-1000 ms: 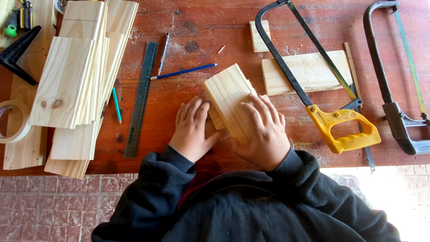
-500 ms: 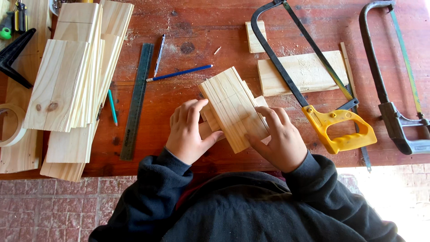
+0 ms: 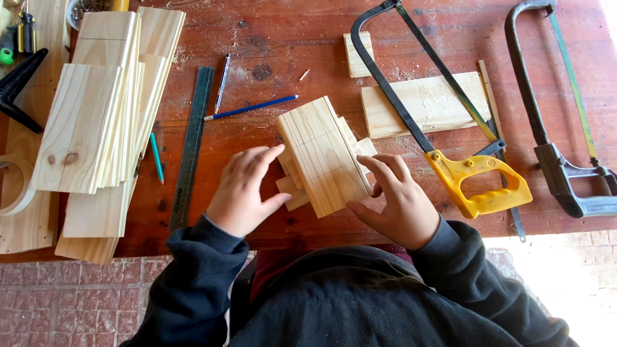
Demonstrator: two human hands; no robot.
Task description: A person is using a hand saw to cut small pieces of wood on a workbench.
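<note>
Both hands held a pale wooden block assembly (image 3: 324,154) on the red counter (image 3: 283,38): left hand (image 3: 243,191) fingers pressed its left edge, right hand (image 3: 398,202) fingers curled round its lower right corner. A yellow-handled hacksaw (image 3: 479,183) lay just beside it.

Your wooden block (image 3: 324,154) covers most of the smaller pieces (image 3: 290,187) stacked beneath it, so you cannot tell how they join, and your left hand (image 3: 243,191) hides their near-left ends. The tape roll (image 3: 14,186) and black square (image 3: 16,87) are cut off at the left edge. The container (image 3: 90,6) at the top is cropped, its contents too small to identify.
</note>
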